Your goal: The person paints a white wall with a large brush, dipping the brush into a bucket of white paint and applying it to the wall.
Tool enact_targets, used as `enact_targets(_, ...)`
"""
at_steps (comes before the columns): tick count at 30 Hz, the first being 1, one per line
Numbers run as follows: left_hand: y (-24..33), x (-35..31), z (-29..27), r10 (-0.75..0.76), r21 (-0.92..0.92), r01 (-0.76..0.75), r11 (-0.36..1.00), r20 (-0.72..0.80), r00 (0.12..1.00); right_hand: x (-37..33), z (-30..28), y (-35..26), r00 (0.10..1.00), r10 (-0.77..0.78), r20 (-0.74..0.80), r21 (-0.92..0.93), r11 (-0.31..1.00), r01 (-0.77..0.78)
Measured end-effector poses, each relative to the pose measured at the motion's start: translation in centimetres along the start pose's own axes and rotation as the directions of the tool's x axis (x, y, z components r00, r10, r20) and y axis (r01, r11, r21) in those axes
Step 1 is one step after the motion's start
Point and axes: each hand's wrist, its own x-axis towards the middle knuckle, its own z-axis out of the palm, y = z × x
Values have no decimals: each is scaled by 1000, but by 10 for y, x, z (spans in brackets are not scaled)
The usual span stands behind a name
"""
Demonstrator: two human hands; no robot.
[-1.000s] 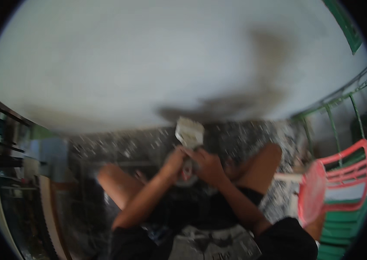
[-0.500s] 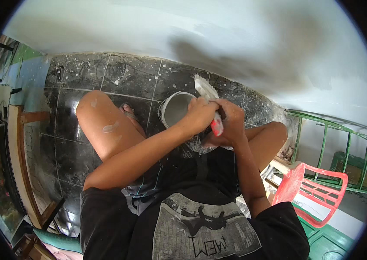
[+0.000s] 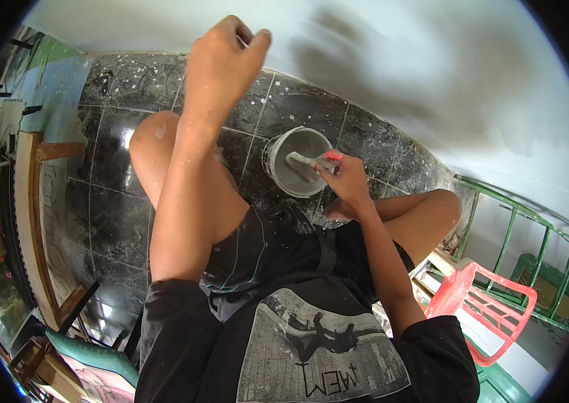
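Note:
In my right hand [image 3: 346,180] is a paintbrush [image 3: 306,160], its head coated in white and a red patch on its handle. My fingers are closed around the handle, and the brush head dips inside the mouth of a pale bucket [image 3: 269,165]. Greyish-white stuff coats the inside of the bucket, which stands on the dark tiles in front of my lap. Raised high on the left, before the wall, is my left hand [image 3: 225,67]. Its fingers curl loosely and the thumb sticks out apart from them; nothing shows in it.
A pale wall [image 3: 392,47] rises just beyond the paint-spattered black floor tiles [image 3: 120,158]. To my right are a red plastic chair [image 3: 462,289] and a green metal frame [image 3: 509,221]. A wooden frame [image 3: 29,208] stands at my left, with a glass tank beside it.
My left hand has come off the paintbrush and swung up and left toward the wall. My right hand keeps the brush, now turned with its head lowered into the bucket.

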Motion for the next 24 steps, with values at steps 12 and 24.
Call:
enact_targets(12, -22, -9, 16, -35, 31, 31, 999, 139, 990, 6, 51, 9, 992, 34, 122, -295, 955, 4)
enact_targets(24, 3, -1, 15, 52, 43, -58, 997, 133, 990, -51, -31, 26, 936, 216, -279, 74, 976, -203)
